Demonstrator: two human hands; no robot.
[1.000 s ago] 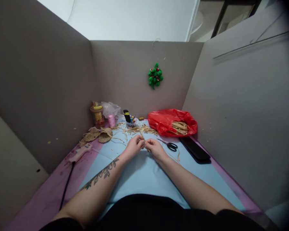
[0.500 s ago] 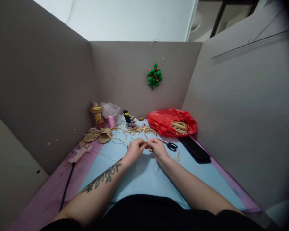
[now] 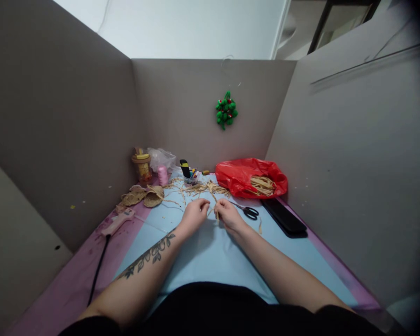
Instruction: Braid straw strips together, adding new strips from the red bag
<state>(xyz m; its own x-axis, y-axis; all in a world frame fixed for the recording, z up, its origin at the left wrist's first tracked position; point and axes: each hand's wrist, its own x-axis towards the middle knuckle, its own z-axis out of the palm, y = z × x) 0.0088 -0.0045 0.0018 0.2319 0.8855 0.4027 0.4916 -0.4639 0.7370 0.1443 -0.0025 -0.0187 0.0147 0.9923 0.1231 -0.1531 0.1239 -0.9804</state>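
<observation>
My right hand [image 3: 228, 215] is closed, pinching a dried straw strip [image 3: 217, 216] whose short end points down below the fingertips. Upward from the fingers, a strand runs toward a loose pile of straw strips [image 3: 199, 188]. My left hand [image 3: 196, 213] is a little to the left, apart from the right one, with thumb and fingers together. A thin strand shows close to its fingertips, but whether it is held I cannot make out. Black-handled scissors [image 3: 250, 213] lie just right of my right hand.
A red plastic bag [image 3: 233, 176] of straw and a black flat case [image 3: 284, 218] are on the right. Left are a glue gun [image 3: 118, 222], woven straw pieces [image 3: 154, 196], pink thread spool [image 3: 163, 175] and a jar [image 3: 143, 169]. A pen cup [image 3: 190, 180] stands behind. Grey panels enclose the table.
My hands, together before, have come apart slightly; the left has moved away to the left. The straw strip's end now shows below my right fingers.
</observation>
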